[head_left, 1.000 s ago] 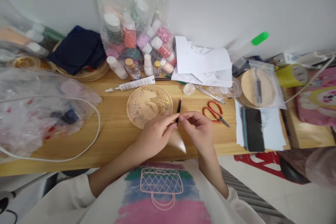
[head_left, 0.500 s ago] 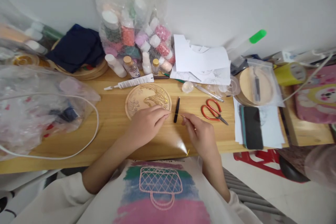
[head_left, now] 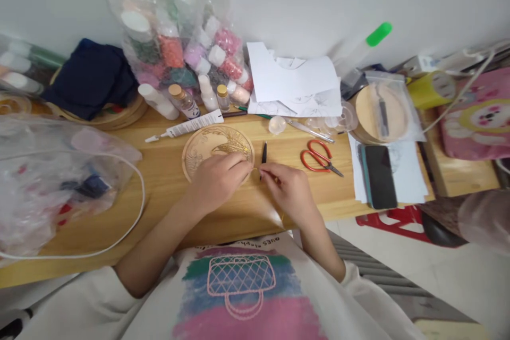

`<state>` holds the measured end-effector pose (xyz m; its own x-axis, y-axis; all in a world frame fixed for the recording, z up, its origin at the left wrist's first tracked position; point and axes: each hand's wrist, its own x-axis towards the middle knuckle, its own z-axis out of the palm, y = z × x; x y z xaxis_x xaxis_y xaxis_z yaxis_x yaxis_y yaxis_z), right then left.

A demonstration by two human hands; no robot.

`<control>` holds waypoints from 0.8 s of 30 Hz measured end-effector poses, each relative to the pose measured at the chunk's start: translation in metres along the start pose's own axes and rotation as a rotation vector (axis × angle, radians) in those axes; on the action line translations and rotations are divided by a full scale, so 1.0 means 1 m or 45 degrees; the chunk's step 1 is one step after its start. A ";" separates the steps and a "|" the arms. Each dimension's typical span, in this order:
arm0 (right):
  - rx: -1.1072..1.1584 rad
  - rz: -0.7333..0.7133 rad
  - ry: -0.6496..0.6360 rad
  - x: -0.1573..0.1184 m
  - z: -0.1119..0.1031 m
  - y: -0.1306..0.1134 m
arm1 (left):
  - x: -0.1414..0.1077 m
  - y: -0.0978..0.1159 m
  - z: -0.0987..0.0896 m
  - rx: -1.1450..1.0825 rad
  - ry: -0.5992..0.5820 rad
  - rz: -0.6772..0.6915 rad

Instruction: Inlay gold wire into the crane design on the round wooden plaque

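Note:
Between my two hands runs a short stretch of thin gold wire (head_left: 255, 169), pinched at either end. My left hand (head_left: 217, 179) is closed with its fingertips together on the wire, over the lower part of a round wooden disc (head_left: 195, 150). That disc carries a line design, partly filled in with gold. My right hand (head_left: 290, 188) pinches the wire close to the left fingertips, its other fingers curled in. A slim black tool (head_left: 264, 153) lies just behind the right fingertips. To the right rest red-handled scissors (head_left: 319, 157), their blades pointing away from the hand.
Behind the disc lie a white glue tube (head_left: 195, 123) and small bottles (head_left: 184, 101). A bag of coloured jars (head_left: 171, 50) leans on the wall. White papers (head_left: 292, 77), a phone (head_left: 378, 176) and a white cable (head_left: 140, 207) flank the work area.
My right hand has come closer to my left, so the visible stretch of wire between them is shorter. The whole view has shifted and turned slightly.

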<state>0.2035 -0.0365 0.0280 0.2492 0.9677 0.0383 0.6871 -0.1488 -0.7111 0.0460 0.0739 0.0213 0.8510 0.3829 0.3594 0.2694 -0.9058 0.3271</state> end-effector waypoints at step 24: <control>-0.025 0.315 0.617 0.024 -0.019 0.023 | -0.006 0.022 -0.030 -0.720 -0.397 -0.367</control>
<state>0.2385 -0.0201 0.0264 0.6879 0.6993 0.1943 0.5795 -0.3680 -0.7271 0.0335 0.0575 0.0529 0.8933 0.4467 -0.0489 0.2994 -0.5106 0.8060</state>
